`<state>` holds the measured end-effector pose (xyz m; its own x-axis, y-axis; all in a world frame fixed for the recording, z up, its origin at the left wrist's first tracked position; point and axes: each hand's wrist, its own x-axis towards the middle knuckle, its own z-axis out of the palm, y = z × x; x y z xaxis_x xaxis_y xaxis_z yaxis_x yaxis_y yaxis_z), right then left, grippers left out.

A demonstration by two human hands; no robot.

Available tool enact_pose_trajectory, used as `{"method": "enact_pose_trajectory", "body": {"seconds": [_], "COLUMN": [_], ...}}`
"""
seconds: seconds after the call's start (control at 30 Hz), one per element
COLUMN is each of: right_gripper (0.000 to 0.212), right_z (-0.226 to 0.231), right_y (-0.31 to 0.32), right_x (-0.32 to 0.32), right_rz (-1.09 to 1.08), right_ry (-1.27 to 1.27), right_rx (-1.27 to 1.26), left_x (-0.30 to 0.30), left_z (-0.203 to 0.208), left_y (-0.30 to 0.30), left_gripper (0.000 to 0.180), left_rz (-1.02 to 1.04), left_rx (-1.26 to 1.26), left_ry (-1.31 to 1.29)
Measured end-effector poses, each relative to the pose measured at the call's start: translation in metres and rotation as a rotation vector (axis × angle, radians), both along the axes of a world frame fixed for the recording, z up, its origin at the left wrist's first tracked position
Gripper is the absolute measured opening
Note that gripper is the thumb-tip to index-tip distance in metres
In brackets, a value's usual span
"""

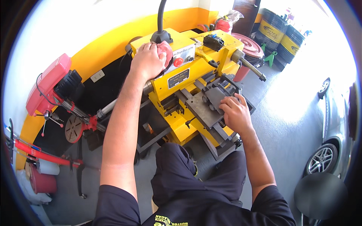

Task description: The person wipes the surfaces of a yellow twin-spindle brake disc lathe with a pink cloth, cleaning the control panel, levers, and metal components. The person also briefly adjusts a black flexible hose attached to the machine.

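A yellow brake lathe (160, 91) stands in front of my seated legs. My left hand (147, 60) is closed on a pinkish-red cloth (164, 49), pressing it against the upper left of the machine, beside the control panel with its red button (178, 62). The dark metal tool slide (203, 109) sits lower on the lathe's front. My right hand (235, 113) rests at the slide's right side, fingers spread and slightly bent, next to a small metal lever (240, 91). Its palm side is hidden.
A bare spindle (254, 69) juts from the lathe's right end. On top lie a black boxy part (213, 42) and a yellow-handled tool (206, 59). Left stands a red drill press (51, 84); drums (271, 28) are at the back right, a silver car (335, 132) at far right.
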<state>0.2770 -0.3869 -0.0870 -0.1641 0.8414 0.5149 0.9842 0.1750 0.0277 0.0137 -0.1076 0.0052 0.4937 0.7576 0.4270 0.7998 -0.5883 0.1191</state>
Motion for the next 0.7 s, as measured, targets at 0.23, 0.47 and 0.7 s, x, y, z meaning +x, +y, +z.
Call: {"method": "enact_pose_trajectory", "body": {"seconds": [0.23,0.47,0.7], "right_gripper": [0.036,0.051,0.046], "right_z": [0.055,0.085,0.057], "right_y": [0.004,0.173,0.219], "right_x": [-0.014,-0.013,-0.003], "right_rz": [0.011,-0.257,-0.361], "right_ry": [0.084,-0.011,0.002], "right_rx": [-0.051,-0.275,-0.274], "left_x": [0.004,-0.01,-0.054], "left_z": [-0.006,-0.03,-0.024], "left_y": [-0.023,0.034,0.137], "left_gripper": [0.054,0.062,0.045], "left_rz": [-0.133,-0.046,-0.191], "left_rx": [0.113,0.054,0.137], "left_ry": [-0.02,0.062,0.005]}}
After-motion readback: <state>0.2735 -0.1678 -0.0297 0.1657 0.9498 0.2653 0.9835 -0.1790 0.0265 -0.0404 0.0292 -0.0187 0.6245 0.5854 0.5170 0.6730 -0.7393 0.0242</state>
